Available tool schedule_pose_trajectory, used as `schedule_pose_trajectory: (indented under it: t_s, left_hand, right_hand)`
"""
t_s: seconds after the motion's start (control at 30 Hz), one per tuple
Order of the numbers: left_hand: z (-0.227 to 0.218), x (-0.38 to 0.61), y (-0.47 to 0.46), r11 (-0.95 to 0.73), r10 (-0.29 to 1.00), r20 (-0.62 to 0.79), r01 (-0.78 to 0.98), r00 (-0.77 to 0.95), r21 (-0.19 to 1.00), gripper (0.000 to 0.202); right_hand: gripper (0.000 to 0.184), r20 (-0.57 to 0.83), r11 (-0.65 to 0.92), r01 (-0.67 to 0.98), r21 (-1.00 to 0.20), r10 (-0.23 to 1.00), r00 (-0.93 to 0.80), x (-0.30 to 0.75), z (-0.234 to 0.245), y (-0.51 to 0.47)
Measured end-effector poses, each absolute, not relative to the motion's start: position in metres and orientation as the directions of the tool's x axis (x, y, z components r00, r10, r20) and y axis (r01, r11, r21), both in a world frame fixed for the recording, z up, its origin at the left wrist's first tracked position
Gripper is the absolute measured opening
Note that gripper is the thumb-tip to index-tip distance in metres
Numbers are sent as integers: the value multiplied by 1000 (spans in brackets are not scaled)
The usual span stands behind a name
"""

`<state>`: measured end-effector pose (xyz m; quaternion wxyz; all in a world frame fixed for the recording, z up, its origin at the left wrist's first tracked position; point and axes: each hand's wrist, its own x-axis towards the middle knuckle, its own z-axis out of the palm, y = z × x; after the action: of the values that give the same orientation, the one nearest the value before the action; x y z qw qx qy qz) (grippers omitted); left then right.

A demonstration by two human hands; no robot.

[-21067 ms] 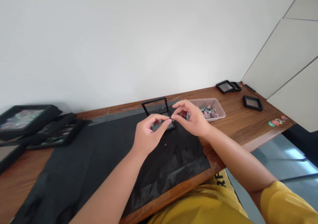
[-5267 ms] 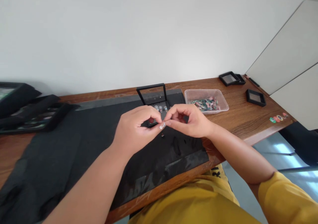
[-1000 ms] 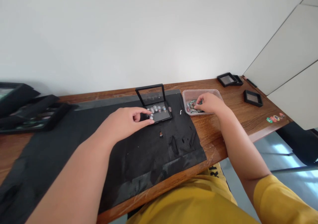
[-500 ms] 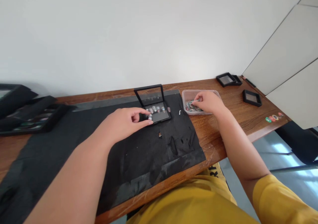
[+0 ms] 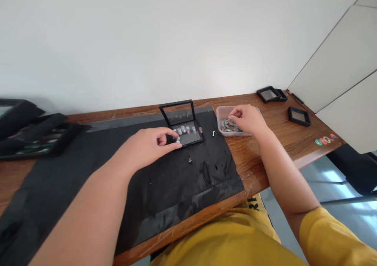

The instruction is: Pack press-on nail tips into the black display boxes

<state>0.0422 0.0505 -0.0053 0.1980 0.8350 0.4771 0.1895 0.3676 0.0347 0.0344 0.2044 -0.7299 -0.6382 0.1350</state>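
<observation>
An open black case [image 5: 193, 139] with a clear window in its raised lid stands on a black mat. Inside it is a row of small shiny ovals that look like press-on nails [image 5: 183, 129]. My left hand [image 5: 149, 143] grips the case's left end, thumb at the front and fingers behind. To the right, my right hand [image 5: 249, 118] hovers over a clear plastic tub [image 5: 224, 112] with its fingertips pinched together. Whatever they may hold is hidden. Many more glossy pieces [image 5: 228, 125] are heaped in the tub. One loose nail [image 5: 200, 129] lies just beside the case.
The black mat [image 5: 176, 187] has torn spots and a small white scrap [image 5: 213, 133]. Black cases [image 5: 32, 140] are stacked at the left. Smaller black boxes [image 5: 299, 116] and round stickers [image 5: 326, 140] are on the wooden table's right side. A white wall rises behind.
My right hand has lifted slightly from the pieces in the tub, so more of them show. The left hand and the case have stayed in place.
</observation>
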Motion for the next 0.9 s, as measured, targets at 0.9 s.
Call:
schedule_pose_trajectory:
  t_s: [0.9]
  left_hand:
    - [2,47,51,-217,938,-112,810,327,544,40]
  right_hand:
    - [35,277,-17,906,-423,949,147,362,30,28]
